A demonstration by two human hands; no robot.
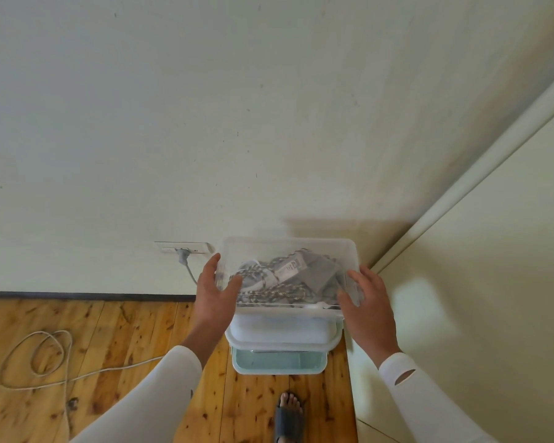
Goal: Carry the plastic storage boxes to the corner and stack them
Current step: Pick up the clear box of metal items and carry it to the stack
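A clear plastic box [288, 251] with cables and grey items inside sits on top of a stack in the room's corner. My left hand [213, 290] presses its left side and my right hand [367, 302] its right side, fingers spread along the walls. Under it lies a white-lidded box [282, 335], and below that a pale green box [279, 362] on the wooden floor. Whether the top box rests fully on the stack I cannot tell.
A wall socket [186, 247] with a grey plug and cable is just left of the stack. A looped cord [39, 356] lies on the floor at left. A cream door or cabinet [480, 282] bounds the right. My sandalled foot [289, 417] stands behind the stack.
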